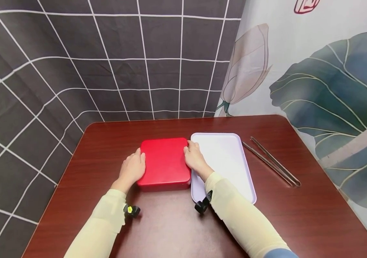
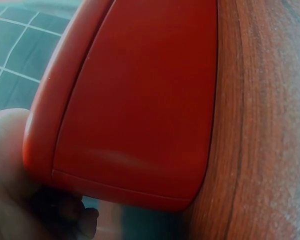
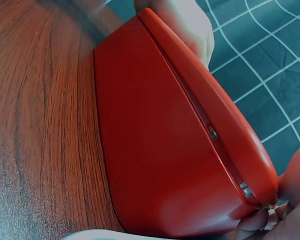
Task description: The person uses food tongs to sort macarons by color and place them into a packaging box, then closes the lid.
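A red box (image 1: 164,187) with a rounded-corner red lid (image 1: 165,161) stands on the table. My left hand (image 1: 131,168) grips its left side, thumb on top of the lid. At the opposite side my right hand (image 1: 196,157) pinches the lid's edge, with fingertips tucked below the rim in the right wrist view. There, a narrow gap runs between lid and box body (image 3: 150,140), widest near my right fingers (image 3: 252,222), and small shiny bits show in it. The left wrist view shows only a thin seam. What the box holds is hidden.
Right beside the box lies a pale lavender tray (image 1: 223,161), partly under my right forearm. Metal tongs (image 1: 266,163) lie to the right of the tray. The brown wooden table (image 1: 312,215) has a dark grid curtain (image 1: 161,71) behind it.
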The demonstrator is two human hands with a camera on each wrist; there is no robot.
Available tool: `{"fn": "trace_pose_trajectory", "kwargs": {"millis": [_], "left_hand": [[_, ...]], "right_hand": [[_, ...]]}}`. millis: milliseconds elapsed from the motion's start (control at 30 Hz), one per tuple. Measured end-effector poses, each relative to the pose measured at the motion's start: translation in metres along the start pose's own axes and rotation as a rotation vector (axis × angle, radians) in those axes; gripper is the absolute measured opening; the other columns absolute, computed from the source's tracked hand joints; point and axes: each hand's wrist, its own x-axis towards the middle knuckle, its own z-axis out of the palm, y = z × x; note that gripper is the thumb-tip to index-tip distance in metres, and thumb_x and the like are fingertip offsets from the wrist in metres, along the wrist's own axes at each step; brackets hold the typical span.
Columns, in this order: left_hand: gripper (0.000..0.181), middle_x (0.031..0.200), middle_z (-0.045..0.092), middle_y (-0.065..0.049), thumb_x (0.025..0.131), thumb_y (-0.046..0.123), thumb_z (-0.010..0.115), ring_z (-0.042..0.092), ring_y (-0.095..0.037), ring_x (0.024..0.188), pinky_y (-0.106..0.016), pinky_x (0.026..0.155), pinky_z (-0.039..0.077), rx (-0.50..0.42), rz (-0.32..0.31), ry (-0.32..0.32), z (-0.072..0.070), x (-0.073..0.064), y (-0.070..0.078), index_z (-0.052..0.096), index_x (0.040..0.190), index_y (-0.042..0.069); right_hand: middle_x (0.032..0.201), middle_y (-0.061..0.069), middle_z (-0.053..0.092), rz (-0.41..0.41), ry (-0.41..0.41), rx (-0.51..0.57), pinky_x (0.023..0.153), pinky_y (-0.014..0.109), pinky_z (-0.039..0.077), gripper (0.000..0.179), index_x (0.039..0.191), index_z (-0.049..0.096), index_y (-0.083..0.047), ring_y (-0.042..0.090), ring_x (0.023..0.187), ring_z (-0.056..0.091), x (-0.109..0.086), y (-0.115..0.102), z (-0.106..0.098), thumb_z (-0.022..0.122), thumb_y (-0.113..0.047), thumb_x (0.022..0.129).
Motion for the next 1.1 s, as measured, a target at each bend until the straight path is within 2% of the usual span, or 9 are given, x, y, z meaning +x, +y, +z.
{"fn": "trace_pose_trajectory", "kwargs": {"millis": [200,433,533,700,867,1000,1100], "left_hand": [[0.056,0.139,0.045,-0.028,0.102,0.029,0.037,0.046,-0.044,0.124,-0.056,0.103,0.037,0.01,0.001,-0.016,0.0,-0.001,0.0,0.032,0.146,-0.005],[0.055,0.138,0.046,-0.028,0.102,0.028,0.037,0.047,-0.045,0.122,-0.056,0.102,0.038,0.003,0.012,0.009,0.001,0.002,-0.002,0.033,0.145,-0.006],[0.055,0.14,0.045,-0.026,0.103,0.03,0.036,0.045,-0.045,0.125,-0.056,0.104,0.036,-0.047,0.002,0.011,0.003,0.003,-0.006,0.033,0.146,-0.004],[0.053,0.139,0.048,-0.022,0.103,0.031,0.037,0.045,-0.041,0.127,-0.054,0.105,0.035,-0.184,0.0,0.017,0.005,0.004,-0.013,0.038,0.146,0.0],[0.052,0.134,0.053,-0.023,0.101,0.031,0.042,0.049,-0.04,0.122,-0.054,0.103,0.038,-0.212,0.011,0.036,0.004,0.004,-0.012,0.043,0.143,0.0],[0.053,0.131,0.054,-0.024,0.1,0.033,0.044,0.051,-0.041,0.119,-0.055,0.101,0.04,-0.182,-0.01,0.055,0.006,0.003,-0.01,0.044,0.141,-0.001],[0.053,0.129,0.055,-0.024,0.1,0.034,0.044,0.052,-0.042,0.117,-0.055,0.099,0.041,-0.146,-0.017,0.082,0.007,0.002,-0.008,0.045,0.14,0.0]], "right_hand": [[0.135,0.017,0.038,0.051,-0.008,0.089,0.105,0.047,0.035,0.042,0.142,0.041,-0.005,0.035,0.12,0.048,-0.001,0.001,0.002,0.038,-0.019,0.102],[0.139,0.018,0.035,0.03,-0.015,0.099,0.109,0.044,0.032,0.044,0.144,0.036,-0.003,0.032,0.125,0.044,0.001,0.0,0.004,0.035,-0.02,0.103],[0.139,0.02,0.034,0.027,-0.033,0.118,0.11,0.044,0.03,0.044,0.144,0.035,-0.001,0.033,0.128,0.04,0.001,-0.001,0.002,0.036,-0.018,0.104],[0.141,0.023,0.033,0.042,-0.086,0.152,0.111,0.044,0.028,0.047,0.146,0.034,-0.001,0.033,0.132,0.034,0.001,0.0,-0.005,0.038,-0.02,0.103],[0.142,0.026,0.038,0.005,-0.065,0.099,0.112,0.045,0.026,0.048,0.144,0.036,0.004,0.035,0.134,0.034,0.0,0.003,-0.007,0.039,-0.022,0.103],[0.136,0.028,0.043,-0.084,-0.022,-0.02,0.111,0.045,0.03,0.047,0.143,0.038,0.005,0.036,0.13,0.04,-0.003,0.009,-0.001,0.038,-0.02,0.104],[0.132,0.028,0.045,-0.133,0.015,-0.068,0.109,0.045,0.033,0.047,0.143,0.038,0.006,0.036,0.126,0.044,-0.004,0.012,0.003,0.037,-0.02,0.104]]}}
